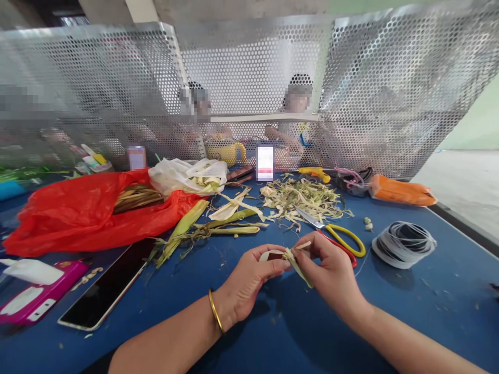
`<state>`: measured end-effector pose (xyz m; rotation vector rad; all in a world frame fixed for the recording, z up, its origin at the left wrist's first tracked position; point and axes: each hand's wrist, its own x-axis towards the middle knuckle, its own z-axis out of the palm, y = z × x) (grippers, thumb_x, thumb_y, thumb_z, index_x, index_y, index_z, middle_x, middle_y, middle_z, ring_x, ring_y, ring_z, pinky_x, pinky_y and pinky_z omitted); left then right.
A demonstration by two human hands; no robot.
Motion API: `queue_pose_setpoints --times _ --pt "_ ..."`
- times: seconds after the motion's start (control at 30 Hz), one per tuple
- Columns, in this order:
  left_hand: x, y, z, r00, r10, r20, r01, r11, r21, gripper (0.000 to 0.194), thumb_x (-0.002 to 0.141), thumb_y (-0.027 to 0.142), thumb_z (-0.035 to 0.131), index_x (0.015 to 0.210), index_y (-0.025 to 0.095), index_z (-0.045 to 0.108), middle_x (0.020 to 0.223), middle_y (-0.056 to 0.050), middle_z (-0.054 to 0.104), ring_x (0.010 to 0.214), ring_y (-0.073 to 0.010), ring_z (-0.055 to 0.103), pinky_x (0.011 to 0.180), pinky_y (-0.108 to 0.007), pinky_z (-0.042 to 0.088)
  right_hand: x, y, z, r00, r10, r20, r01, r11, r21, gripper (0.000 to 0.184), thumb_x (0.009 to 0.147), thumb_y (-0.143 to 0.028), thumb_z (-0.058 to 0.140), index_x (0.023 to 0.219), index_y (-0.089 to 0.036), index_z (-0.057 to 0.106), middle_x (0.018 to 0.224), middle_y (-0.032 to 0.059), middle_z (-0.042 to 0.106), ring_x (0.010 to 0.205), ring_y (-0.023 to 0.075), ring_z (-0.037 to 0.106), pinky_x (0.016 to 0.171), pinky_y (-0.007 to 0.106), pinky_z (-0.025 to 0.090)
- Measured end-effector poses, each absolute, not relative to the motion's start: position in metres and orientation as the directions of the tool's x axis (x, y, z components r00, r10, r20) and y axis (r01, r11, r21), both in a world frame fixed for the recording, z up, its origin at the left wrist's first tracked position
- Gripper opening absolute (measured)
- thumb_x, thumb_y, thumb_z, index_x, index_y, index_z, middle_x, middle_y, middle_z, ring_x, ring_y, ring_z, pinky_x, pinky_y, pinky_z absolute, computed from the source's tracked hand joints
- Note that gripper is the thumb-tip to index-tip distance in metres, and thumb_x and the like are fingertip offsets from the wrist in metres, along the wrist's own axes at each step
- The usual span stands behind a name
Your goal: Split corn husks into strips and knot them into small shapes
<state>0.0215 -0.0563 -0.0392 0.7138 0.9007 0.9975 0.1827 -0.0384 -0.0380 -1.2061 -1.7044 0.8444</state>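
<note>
Close to the table's front, my left hand [251, 278], with a gold bangle on its wrist, pinches a small folded piece of corn husk [302, 272]. A brown part and a pale curved strip show by its fingers. My right hand [329, 265] meets it from the other side, thumb and fingers closed on the same husk; one strip sticks up and another hangs down. Scissors [320, 225] with yellow and red handles lie just behind my right hand. Beyond them is a heap of shredded husk [307, 200]. Longer husks [183, 228] lie to the left.
A coil of thin clear line [403, 244] and an orange packet [403, 191] are at right. Leftward lie a red bag [78, 213], a black phone [109, 285] and a magenta box [47, 291]. A lit phone [265, 162] stands before a perforated metal screen [249, 57], with people behind.
</note>
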Motion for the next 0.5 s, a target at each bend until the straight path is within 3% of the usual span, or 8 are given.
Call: queue_pose_setpoints --times 0.2,0.33,0.5 --pt "0.015 -0.056 -0.041 0.408 0.880 -0.242 -0.559 0.451 0.696 0.033 0.079 0.035 0.064 0.104 0.014 0.068 0.106 -0.010 0.066 0.100 -0.0220 0.061 0.097 -0.036 0.041 0.181 -0.032 -0.041 -0.071 0.978 0.196 0.236 0.208 -0.949 0.017 0.079 -0.032 0.060 0.071 -0.020 0.051 0.064 -0.0013 0.056 0.059 0.0131 0.052 0.053 0.024 0.042" --pt "0.018 -0.056 -0.039 0.342 0.911 -0.232 -0.440 0.373 0.817 0.029 0.074 0.029 0.072 0.099 0.015 0.067 0.101 -0.008 0.066 0.097 -0.0201 0.061 0.091 -0.032 0.043 0.180 -0.034 -0.043 -0.077 0.979 0.187 0.220 0.200 -0.955 0.015 0.080 -0.031 0.060 0.072 -0.020 0.051 0.064 -0.0012 0.057 0.059 0.0133 0.053 0.054 0.024 0.043" --pt "0.027 -0.058 -0.042 0.159 0.951 -0.265 -0.355 0.306 0.883 0.026 0.067 0.025 0.077 0.087 0.015 0.063 0.078 -0.002 0.064 0.079 -0.0149 0.060 0.081 -0.028 0.044 0.175 -0.044 -0.045 -0.126 0.975 0.183 0.256 0.211 -0.943 0.012 0.080 -0.027 0.059 0.074 -0.020 0.051 0.064 -0.0019 0.058 0.059 0.0129 0.053 0.053 0.023 0.042"
